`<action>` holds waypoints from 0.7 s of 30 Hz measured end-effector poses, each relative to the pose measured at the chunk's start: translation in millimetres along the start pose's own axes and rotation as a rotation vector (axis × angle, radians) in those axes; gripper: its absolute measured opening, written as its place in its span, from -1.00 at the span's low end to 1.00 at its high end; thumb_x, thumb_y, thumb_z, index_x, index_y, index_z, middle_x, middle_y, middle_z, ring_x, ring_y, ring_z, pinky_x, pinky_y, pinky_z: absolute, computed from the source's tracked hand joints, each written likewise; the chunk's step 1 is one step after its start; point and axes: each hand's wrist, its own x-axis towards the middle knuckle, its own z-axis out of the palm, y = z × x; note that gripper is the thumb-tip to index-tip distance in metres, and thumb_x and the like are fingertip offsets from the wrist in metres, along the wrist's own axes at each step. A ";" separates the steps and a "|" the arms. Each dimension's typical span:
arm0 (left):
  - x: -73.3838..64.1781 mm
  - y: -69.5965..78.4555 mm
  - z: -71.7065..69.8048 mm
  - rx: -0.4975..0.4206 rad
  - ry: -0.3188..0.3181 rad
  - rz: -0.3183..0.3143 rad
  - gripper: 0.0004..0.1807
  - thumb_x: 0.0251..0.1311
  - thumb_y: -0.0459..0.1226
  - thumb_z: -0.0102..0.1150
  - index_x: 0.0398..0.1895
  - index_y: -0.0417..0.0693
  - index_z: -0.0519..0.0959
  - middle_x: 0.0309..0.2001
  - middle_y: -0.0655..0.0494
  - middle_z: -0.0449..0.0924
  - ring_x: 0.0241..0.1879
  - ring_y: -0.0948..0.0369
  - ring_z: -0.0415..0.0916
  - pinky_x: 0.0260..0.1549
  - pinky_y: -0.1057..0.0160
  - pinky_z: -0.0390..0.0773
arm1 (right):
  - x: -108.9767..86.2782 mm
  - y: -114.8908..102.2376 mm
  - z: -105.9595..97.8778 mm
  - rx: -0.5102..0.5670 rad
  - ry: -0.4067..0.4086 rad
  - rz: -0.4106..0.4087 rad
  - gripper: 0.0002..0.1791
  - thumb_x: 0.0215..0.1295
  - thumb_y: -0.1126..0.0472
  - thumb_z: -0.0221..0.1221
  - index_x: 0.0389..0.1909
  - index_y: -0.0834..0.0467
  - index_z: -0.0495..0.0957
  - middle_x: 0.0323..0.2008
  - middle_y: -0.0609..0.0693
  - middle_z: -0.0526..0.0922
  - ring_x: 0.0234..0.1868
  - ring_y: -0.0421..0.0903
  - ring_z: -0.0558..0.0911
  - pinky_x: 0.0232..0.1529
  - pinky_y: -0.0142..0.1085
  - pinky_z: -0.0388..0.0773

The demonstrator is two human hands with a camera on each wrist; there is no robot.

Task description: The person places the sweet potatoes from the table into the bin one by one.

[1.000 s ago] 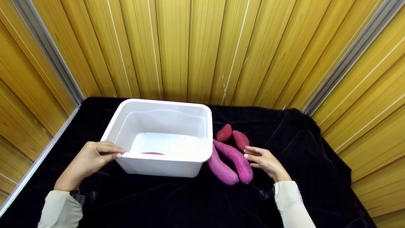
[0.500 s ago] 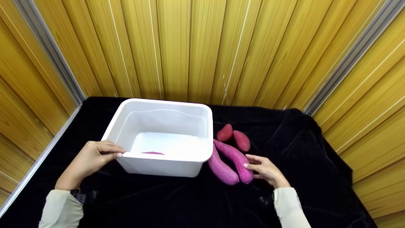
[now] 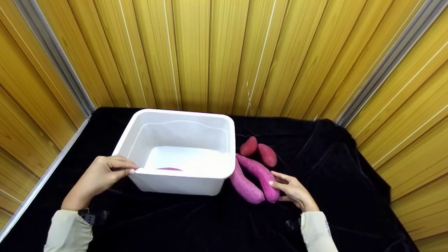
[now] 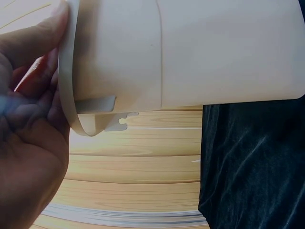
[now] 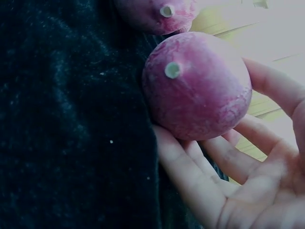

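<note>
My left hand [image 3: 108, 174] pinches the near left rim of a white plastic tub [image 3: 182, 184], thumb on the outside in the head view. To the tub's right lie two long, curved purple vegetables, which look like sweet potatoes. My right hand [image 3: 295, 190] grips the thick near end of the right-hand purple vegetable [image 3: 260, 175], with the thumb on top and the other fingers along its right side and underneath. Its rounded end [image 5: 198, 90], with a pale round spot, fills the right wrist view. The left-hand purple vegetable [image 3: 246, 187] lies beside it.
Two smaller red, tapered pieces, one at the back [image 3: 249, 146] and one further right [image 3: 267, 155], lie behind the purple vegetables. Inside the tub a bit of something purple [image 3: 169, 169] shows over the near rim. Black cloth [image 3: 175, 224] covers the table; yellow wood-patterned walls [image 3: 224, 56] enclose it.
My right hand has come nearer to me, from beside the front red piece to the end of the right-hand purple vegetable, and taken hold of it. The left hand stays on the rim.
</note>
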 end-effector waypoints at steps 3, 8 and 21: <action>-0.6 -0.8 0.4 0.005 0.000 -0.006 -0.75 -0.12 -0.58 0.37 -0.41 -0.09 0.76 -0.39 0.08 0.75 -0.30 0.54 0.53 -0.27 0.66 0.49 | 0.3 0.9 1.4 0.001 0.006 -0.002 -0.21 0.20 0.06 0.31 0.41 0.14 0.23 0.35 0.28 0.31 0.08 0.01 0.54 -0.13 -0.04 0.66; -1.7 -1.4 0.7 0.004 0.013 -0.002 -0.77 -0.12 -0.56 0.39 -0.42 -0.09 0.76 -0.40 0.09 0.75 -0.31 0.54 0.54 -0.27 0.66 0.48 | -1.0 1.9 3.9 -0.005 0.011 -0.006 -0.21 0.20 0.04 0.31 0.41 0.13 0.24 0.29 0.27 0.38 0.03 -0.02 0.58 -0.15 -0.05 0.66; -1.1 -3.5 2.4 0.003 0.020 0.008 -0.77 -0.13 -0.56 0.39 -0.42 -0.10 0.76 -0.41 0.11 0.74 -0.33 0.53 0.54 -0.28 0.64 0.50 | -2.0 6.7 8.5 0.021 0.077 -0.040 -0.24 0.17 0.07 0.33 0.39 0.11 0.29 0.24 0.30 0.43 -0.04 -0.02 0.61 -0.16 -0.07 0.68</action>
